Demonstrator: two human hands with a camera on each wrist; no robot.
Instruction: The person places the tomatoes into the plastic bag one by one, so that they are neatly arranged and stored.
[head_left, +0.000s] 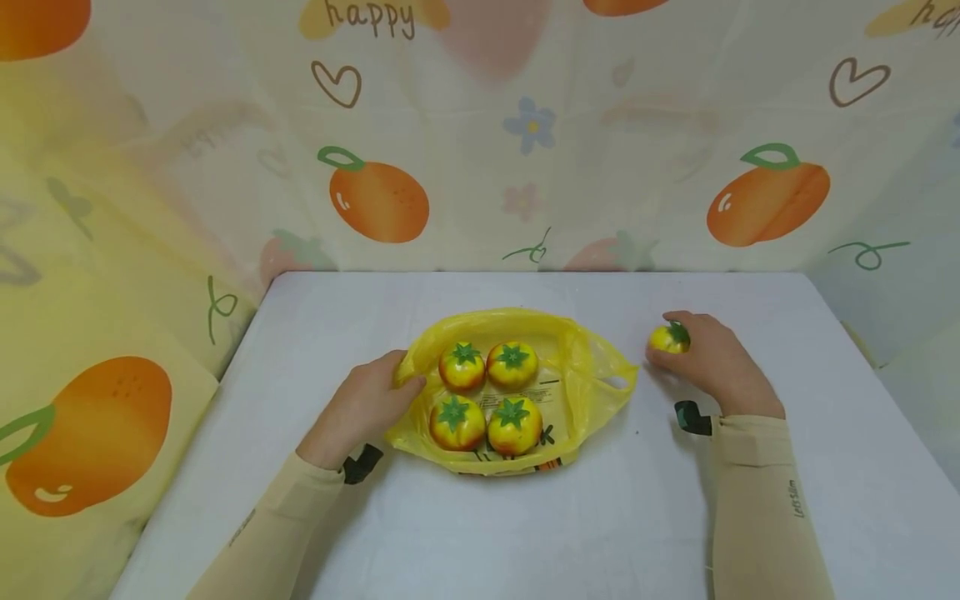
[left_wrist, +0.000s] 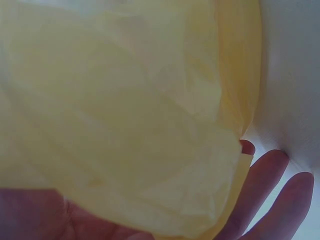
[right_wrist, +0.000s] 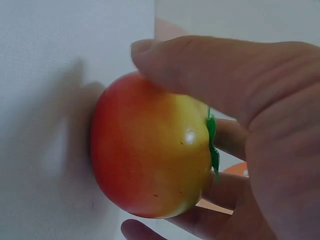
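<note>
A yellow plastic bag lies spread on the table, its mouth wide. Several red-and-yellow tomatoes with green star-shaped leaves sit in it in two rows. My left hand holds the bag's left edge between thumb and fingers; in the left wrist view the yellow film covers much of that hand. Right of the bag, my right hand grips one more tomato, thumb on one side and fingers on the other. Its red underside faces the white tabletop; whether it touches is unclear.
The white table ends at a curtain printed with fruit, hearts and flowers, which also hangs along the left side. Dark wrist-camera mounts stick out from both wrists. The bag's looped handle points right.
</note>
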